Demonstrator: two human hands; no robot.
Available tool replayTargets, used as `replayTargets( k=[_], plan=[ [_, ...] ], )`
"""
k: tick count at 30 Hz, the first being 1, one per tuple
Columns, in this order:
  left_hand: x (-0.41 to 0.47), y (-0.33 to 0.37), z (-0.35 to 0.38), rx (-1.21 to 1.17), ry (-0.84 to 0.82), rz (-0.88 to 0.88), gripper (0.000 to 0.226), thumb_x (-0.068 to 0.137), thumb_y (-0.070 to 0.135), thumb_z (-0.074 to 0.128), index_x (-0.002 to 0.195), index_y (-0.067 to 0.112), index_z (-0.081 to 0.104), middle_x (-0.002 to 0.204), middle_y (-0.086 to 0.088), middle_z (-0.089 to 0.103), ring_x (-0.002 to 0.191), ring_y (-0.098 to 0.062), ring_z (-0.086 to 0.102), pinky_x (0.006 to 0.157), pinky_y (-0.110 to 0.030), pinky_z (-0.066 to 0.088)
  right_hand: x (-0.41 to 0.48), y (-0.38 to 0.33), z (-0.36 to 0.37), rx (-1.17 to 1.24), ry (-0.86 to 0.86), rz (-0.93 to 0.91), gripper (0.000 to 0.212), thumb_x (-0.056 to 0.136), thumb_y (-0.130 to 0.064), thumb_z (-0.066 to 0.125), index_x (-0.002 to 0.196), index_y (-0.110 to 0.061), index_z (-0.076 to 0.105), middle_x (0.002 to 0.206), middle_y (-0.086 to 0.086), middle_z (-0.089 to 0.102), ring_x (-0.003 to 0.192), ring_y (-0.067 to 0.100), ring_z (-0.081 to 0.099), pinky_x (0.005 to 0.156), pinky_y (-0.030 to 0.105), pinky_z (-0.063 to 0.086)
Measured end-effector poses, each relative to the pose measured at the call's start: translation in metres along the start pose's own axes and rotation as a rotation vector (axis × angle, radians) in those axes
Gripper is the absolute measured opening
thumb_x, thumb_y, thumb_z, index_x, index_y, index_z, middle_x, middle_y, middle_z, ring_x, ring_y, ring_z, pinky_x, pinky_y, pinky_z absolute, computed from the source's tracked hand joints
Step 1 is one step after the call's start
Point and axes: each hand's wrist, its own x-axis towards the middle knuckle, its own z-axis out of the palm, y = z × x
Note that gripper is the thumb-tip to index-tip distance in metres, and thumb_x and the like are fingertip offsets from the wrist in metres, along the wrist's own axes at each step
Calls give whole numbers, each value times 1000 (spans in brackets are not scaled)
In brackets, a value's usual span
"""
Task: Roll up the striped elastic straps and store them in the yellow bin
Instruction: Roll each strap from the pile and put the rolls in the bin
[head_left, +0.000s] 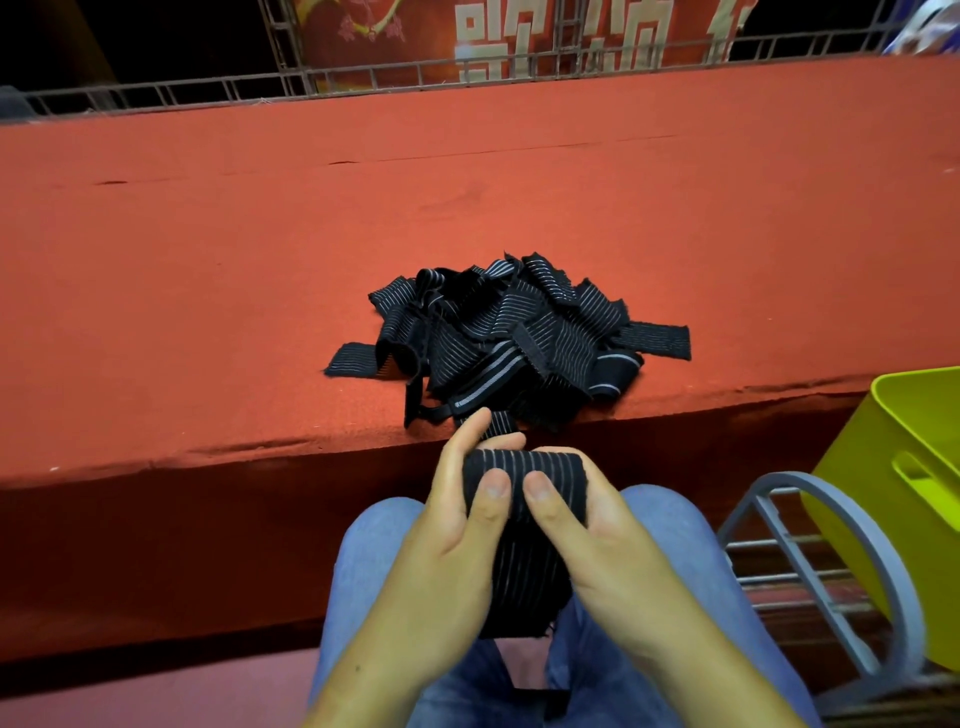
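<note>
The striped strap (524, 467), black with thin pale lines, is held between both hands above the lap. Its upper part is wound into a thick band, and its loose length hangs down between the wrists. The left hand (452, 525) grips the roll's left end, thumb pressed flat on the near face and fingers curled over the top. The right hand (597, 530) holds the right end the same way, its thumb lying beside the left thumb, the two tips nearly touching. Just beyond the left fingers a striped end shows at the table edge; whether it belongs to the held strap cannot be told. Farther ahead of the hands lies the pile of straps (509, 332), tangled on the red table (260, 260). Well to the right of the right hand stands the yellow bin (914, 467), resting on a grey metal rack (810, 545). Under both hands are legs in jeans (363, 545). Far beyond the pile runs a metal railing (363, 78) with a red banner (519, 36) behind it
</note>
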Motion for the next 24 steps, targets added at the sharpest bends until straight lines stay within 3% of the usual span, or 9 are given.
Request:
replayTargets(
  k=[3,6,9,11,14,19,24],
  plan=[
    [1,-1,0,8,17,3,50,96,51,45,145,49,40,135,26,61,126,3,59,103,-16,45,0,-1,1,4,6,-15,34,89,-49,67,116,-28,68,105,-6,79,97,5,74,81,19,55],
    [0,-2,-2,11,-6,-24,53,95,53,47,147,49,38,133,24,63,126,2,60,108,-27,45,1,-2,0,-19,10,-38,23,92,-54,69,109,-39,70,108,-6,79,100,7,75,84,22,57],
    [1,1,-3,-8,-14,-40,51,100,55,50,149,45,41,130,25,66,124,7,59,107,-21,46,1,-3,-2,-29,18,-49,16,89,-50,69,103,-43,70,105,-4,79,98,10,75,84,25,57],
    [1,4,-4,5,-8,-37,48,99,47,56,146,36,49,128,25,68,122,8,60,104,-15,47,2,-4,-4,-39,28,-61,12,93,-49,70,102,-41,69,101,-4,78,94,8,74,82,24,56],
    [3,3,-6,25,0,-9,39,97,34,64,134,22,62,122,9,74,116,-8,68,96,-19,52,3,-5,-6,-44,54,-68,9,89,-46,68,97,-41,68,92,-8,76,87,3,70,78,21,53],
    [4,1,-7,-19,30,13,24,98,14,69,121,20,69,113,2,76,106,-24,71,89,-24,56,4,-5,-7,-19,68,-25,8,93,-46,72,97,-39,71,94,-5,77,90,5,71,80,24,55],
    [3,4,-7,-30,66,33,28,95,8,71,121,20,69,111,4,76,102,-14,72,85,-19,55,2,-9,-6,42,39,58,18,95,-51,71,103,-36,76,111,4,80,107,17,76,88,30,59]
  ],
)
